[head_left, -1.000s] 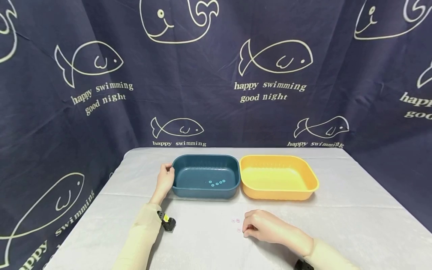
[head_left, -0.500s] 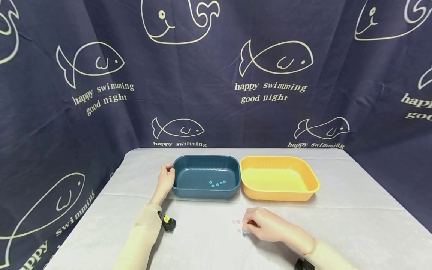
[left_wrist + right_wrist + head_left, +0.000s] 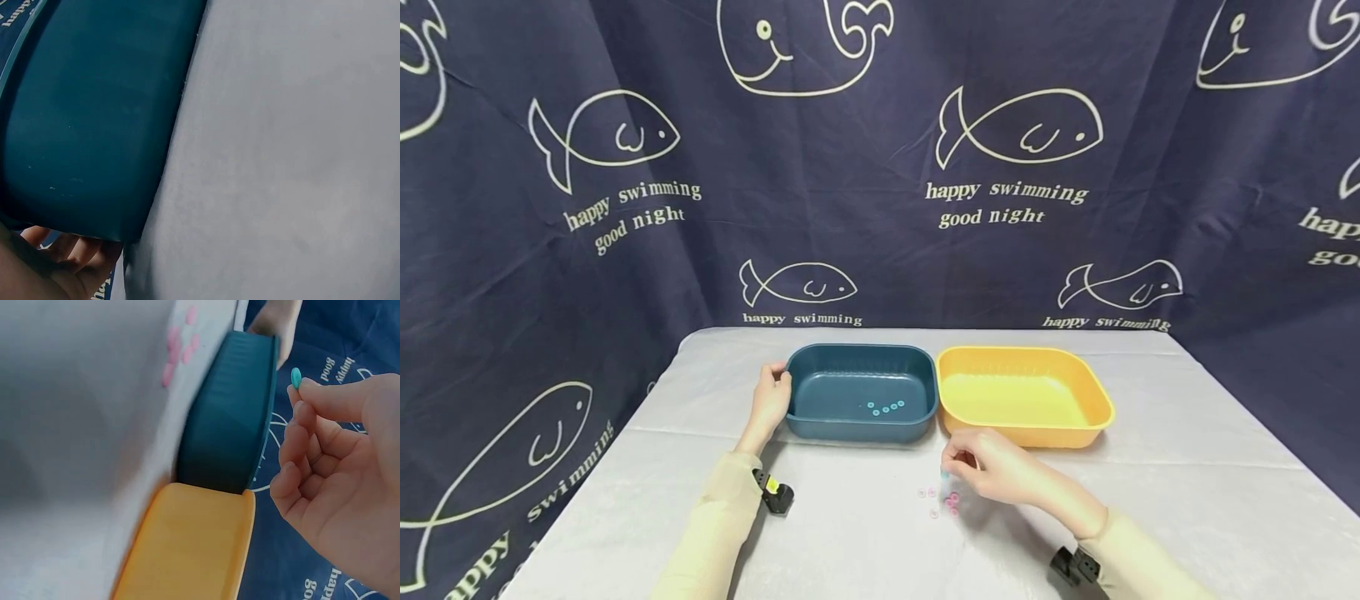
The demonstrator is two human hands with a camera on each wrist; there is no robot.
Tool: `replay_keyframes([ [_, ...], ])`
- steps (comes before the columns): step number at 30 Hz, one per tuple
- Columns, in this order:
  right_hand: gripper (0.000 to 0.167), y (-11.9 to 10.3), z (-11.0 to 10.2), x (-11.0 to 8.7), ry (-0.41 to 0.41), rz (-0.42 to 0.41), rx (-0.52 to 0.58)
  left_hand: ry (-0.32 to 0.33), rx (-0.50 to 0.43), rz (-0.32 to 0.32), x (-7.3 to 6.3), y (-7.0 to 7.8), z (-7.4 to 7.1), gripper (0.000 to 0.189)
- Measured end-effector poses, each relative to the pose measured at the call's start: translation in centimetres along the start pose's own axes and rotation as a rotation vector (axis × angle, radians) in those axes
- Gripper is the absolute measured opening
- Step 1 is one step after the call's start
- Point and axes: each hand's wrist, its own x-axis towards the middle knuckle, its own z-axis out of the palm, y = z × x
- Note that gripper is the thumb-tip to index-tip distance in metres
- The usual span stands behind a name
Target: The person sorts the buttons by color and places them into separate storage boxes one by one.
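Pale tabletop (image 3: 850, 525) now has only pink pcs (image 3: 952, 501) loose, R hand (image 3: 992, 467) having lifted teal pc (image 3: 296, 377) (pinched), L hand (image 3: 770, 400) gripping blue bin (image 3: 857, 431).

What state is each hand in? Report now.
Left hand: holding the end of the blue tub.
Right hand: pinching a small turquoise disc between thumb and finger.

The right wrist view is cutting off the yellow bin (image 3: 187, 547) at six o'clock and blurring the pink pieces (image 3: 174, 340) near twelve.

Right hand (image 3: 988, 464) in fingertip pinch
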Motion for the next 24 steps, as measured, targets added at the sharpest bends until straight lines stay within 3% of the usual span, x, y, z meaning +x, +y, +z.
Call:
replay_keyframes([
  [6, 0.01, 0.0, -0.6, 0.9, -0.02, 0.07, 0.024, 0.005, 0.005, 0.009, 0.0, 0.1, 0.1, 0.037],
  [24, 0.008, 1.6, -0.8, 4.3, 0.048, 0.063, 0.038, 0.033, 0.012, 0.023, 0.2, -0.1, 0.1, 0.036],
])
